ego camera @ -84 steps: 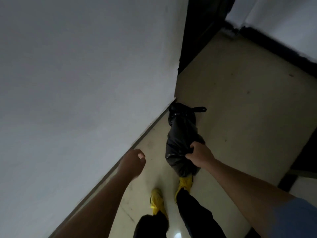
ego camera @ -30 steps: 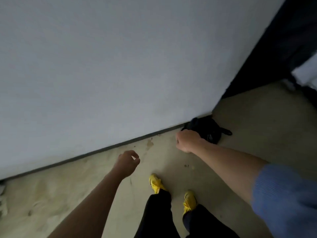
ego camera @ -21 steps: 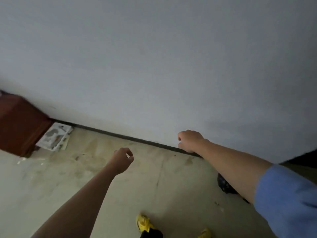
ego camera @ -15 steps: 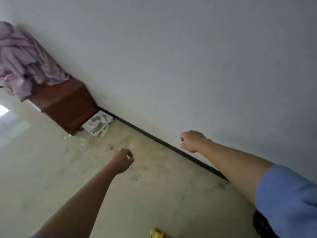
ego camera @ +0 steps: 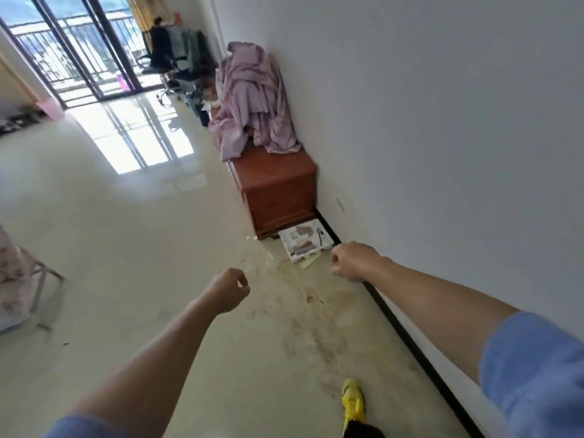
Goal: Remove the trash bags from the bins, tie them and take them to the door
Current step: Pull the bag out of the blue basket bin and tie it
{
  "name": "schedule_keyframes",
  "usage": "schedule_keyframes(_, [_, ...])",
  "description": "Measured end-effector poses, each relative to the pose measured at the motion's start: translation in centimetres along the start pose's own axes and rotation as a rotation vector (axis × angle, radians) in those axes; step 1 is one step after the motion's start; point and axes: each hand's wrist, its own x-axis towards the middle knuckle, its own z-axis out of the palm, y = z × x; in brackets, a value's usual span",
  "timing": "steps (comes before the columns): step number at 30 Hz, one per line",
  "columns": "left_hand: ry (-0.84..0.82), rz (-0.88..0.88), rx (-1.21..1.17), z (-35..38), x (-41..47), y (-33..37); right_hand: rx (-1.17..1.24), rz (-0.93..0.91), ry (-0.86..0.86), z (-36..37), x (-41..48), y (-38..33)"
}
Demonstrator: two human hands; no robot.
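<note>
- While both bare forearms reach forward over the pale glossy floor (ego camera: 126,248), neither hand grasps anything.
- The left hand (ego camera: 229,290) hangs above the open floor with its fingers loosely curled and its thumb tip near the forefinger; it is released, not clenched on any object.
- The right hand (ego camera: 354,262) is likewise loosely curled and free, held close to the white wall (ego camera: 442,121), in line with the dark baseboard (ego camera: 410,339).
- A blue sleeve (ego camera: 534,368) is pushed up the right arm.
- No trash bag shows in this view, so where it lies cannot be told.
- One yellow shoe (ego camera: 353,403) stands on the floor at the bottom edge, near the baseboard.
- Brownish smudges (ego camera: 303,298) mark the floor between the hands and the shoe.
- A white flat package (ego camera: 305,243) lies on the floor against the wall, touching the foot of a red-brown wooden cabinet (ego camera: 278,188).
- Crumpled lilac cloth (ego camera: 252,99) is heaped on top of the cabinet and spills over its far end.
- Beyond it, a dark office chair (ego camera: 164,55) draped with clothes stands near glass balcony doors (ego camera: 79,49), whose light reflects on the floor.
- A pink container (ego camera: 50,107) sits by the door frame at the far left.
- A floral fabric on a metal frame (ego camera: 19,273) stands at the left edge.
</note>
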Motion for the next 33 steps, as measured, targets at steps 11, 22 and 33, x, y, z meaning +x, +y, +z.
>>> schedule_keyframes(11, [0.208, -0.312, -0.127, -12.4, 14.6, -6.7, -0.181, -0.349, -0.002, -13.2, 26.3, -12.6])
schedule_keyframes(22, [0.243, -0.501, -0.177, -22.9, 32.1, -21.8, -0.271, -0.539, -0.01, -17.5, 49.7, -31.1])
schedule_keyframes(33, [0.241, -0.414, -0.175, -41.5, 56.9, -30.3, -0.194, -0.409, 0.031, -30.1, 73.1, -43.7])
